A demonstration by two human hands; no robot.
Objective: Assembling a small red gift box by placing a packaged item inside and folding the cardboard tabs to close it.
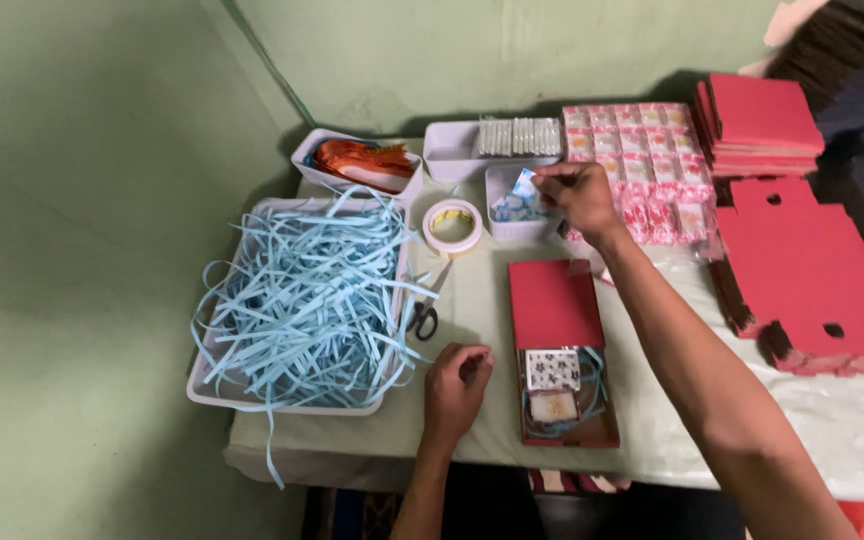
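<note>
Above small tub [512,205]: right hand [577,195] pinches blue packet [525,185] | left hand [455,385] curled, empty

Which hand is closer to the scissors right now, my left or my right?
Left. Your left hand rests on the table just right of the scissors, slightly nearer you. Your right hand is far off, reaching over the small white tub and pinching a small packet.

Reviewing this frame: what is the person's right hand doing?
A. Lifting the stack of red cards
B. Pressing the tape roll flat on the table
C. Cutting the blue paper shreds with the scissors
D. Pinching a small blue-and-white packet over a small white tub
D: the right hand pinches a small blue-and-white packet above the small white tub, while the tape roll and scissors lie untouched.
</note>
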